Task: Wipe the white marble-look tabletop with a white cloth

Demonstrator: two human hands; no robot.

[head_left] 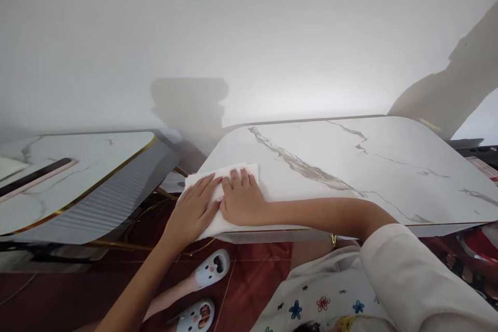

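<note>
A white cloth (218, 224) lies spread on the near left corner of a white marble-patterned table (319, 161) with grey-brown veins. My left hand (198, 206) rests flat on the left part of the cloth, fingers stretched out toward the far side. Close beside it, my right hand (244, 198) presses flat on the cloth's right part, its fingers slightly spread. The left thumb touches or nearly touches the right hand. Part of the cloth is hidden beneath both hands.
Left across a gap stands a second marble-patterned table (89, 166) with a gold edge, bearing a dark, pink-edged flat object (39, 179). A white wall (249, 36) rises behind. Below are a red tiled floor (252, 280) and light slippers (213, 268). Dark items (480, 150) sit far right.
</note>
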